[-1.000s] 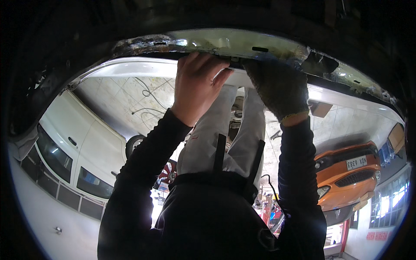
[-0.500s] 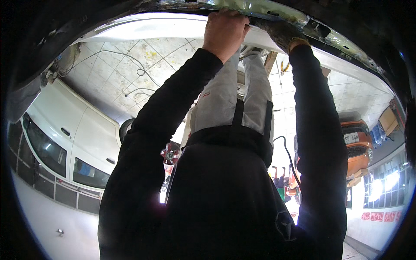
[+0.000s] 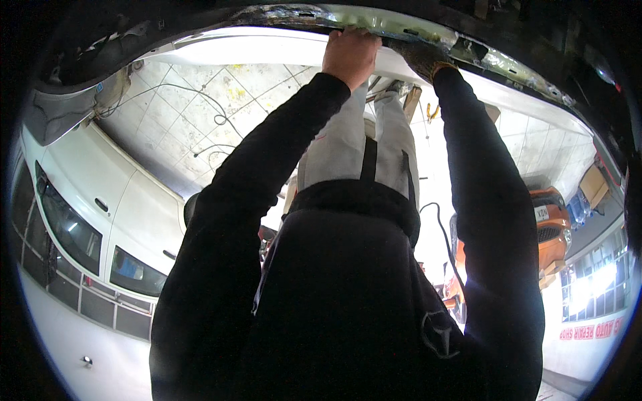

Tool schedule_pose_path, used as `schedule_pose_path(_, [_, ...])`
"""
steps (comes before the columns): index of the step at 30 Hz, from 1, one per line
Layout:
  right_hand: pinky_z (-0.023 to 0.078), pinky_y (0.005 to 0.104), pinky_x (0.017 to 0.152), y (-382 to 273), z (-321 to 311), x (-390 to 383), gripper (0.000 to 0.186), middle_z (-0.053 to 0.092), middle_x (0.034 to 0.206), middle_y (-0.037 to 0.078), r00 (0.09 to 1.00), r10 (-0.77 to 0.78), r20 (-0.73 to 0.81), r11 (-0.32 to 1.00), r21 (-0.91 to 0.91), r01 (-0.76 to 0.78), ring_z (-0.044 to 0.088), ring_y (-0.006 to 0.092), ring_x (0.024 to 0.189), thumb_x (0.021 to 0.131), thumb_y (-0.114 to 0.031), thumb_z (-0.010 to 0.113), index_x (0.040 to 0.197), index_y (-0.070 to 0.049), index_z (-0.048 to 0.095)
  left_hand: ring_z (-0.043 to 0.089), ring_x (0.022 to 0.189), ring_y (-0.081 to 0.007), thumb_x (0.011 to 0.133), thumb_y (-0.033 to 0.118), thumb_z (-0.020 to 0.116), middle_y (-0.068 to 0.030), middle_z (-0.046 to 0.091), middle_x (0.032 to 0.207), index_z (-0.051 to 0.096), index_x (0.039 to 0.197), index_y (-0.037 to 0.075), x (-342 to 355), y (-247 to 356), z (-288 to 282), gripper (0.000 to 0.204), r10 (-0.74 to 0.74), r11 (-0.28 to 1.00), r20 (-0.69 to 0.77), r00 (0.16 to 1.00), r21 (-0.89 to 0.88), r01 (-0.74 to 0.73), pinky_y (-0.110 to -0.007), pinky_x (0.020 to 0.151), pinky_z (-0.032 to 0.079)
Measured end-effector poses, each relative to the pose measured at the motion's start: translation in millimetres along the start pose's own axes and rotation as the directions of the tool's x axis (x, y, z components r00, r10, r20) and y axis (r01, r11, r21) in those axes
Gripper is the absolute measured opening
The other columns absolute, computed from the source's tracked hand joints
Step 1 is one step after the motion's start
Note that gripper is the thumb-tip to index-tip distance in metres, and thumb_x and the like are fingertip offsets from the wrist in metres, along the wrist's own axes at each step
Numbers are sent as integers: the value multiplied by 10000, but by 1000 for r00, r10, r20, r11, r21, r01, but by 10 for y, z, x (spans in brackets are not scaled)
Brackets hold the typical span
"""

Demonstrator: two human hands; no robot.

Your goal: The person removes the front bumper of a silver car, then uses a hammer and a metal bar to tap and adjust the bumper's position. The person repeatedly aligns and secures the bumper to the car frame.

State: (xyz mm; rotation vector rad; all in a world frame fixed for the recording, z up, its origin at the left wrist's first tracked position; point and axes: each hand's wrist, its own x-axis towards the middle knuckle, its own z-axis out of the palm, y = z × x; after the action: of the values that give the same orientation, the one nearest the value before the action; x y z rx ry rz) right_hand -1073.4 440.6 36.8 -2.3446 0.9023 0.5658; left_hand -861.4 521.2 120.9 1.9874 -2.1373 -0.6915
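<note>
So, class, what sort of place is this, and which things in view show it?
Most likely a vehicle repair workshop: a white car and an orange car stand here, and a yellow-handled tool, apparently pliers, lies on the tiled floor.

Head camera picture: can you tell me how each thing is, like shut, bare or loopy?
Left hand: bare, curled at the metal strip
Right hand: gloved, fingers too dark to make out
Metal strip: scuffed
Cable: loose, looped on the floor
White car: side doors shut
Orange car: partly hidden behind the right sleeve
</note>
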Motion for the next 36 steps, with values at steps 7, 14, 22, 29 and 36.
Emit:
schedule_pose_path(7, [531,475,992,-650,-495,-587,348,761,1179,155,859,332,-389,893,423,-154,708,355,1102,956,-430,701,1154,-162,803,716,1015,-309,908,189,740,-125,769,1021,784,1008,95,-73,-11,-51,145,-36,989,20,999,-140,38,-458,924,563])
schedule_pose_path(14, [528,472,994,-695,-551,-566,330,765,1170,132,862,373,-342,842,515,-160,704,344,1108,921,-408,743,1136,-167,814,742,822,-356,955,424,699,-156,756,817,778,929,89,70,-127,22,345,-264,921,23,964,-291,259,-479,816,584])
schedule_pose_path(22, [531,495,959,-749,-601,-594,290,757,1140,134,867,389,-312,879,406,-248,697,356,1087,911,-388,749,1126,-203,813,767,771,-354,819,541,828,-166,754,769,804,808,99,276,-170,-96,442,-294,956,173,940,77,285,-486,681,618])
schedule_pose_path(29, [550,522,874,-662,-425,-623,238,760,1081,119,834,254,-490,947,299,-112,705,365,1013,908,-297,707,1120,-246,803,712,957,-377,936,252,711,-162,735,1016,765,1071,75,-10,109,-118,228,-35,986,84,996,-158,48,-495,841,586])
schedule_pose_path(36, [491,531,863,-695,-482,-610,276,713,1050,89,825,300,-479,926,353,-131,669,336,1034,878,-308,728,1148,-291,782,752,914,-339,995,223,685,-157,769,1033,764,1135,57,99,51,-376,231,-163,937,87,983,-297,181,-429,839,590])
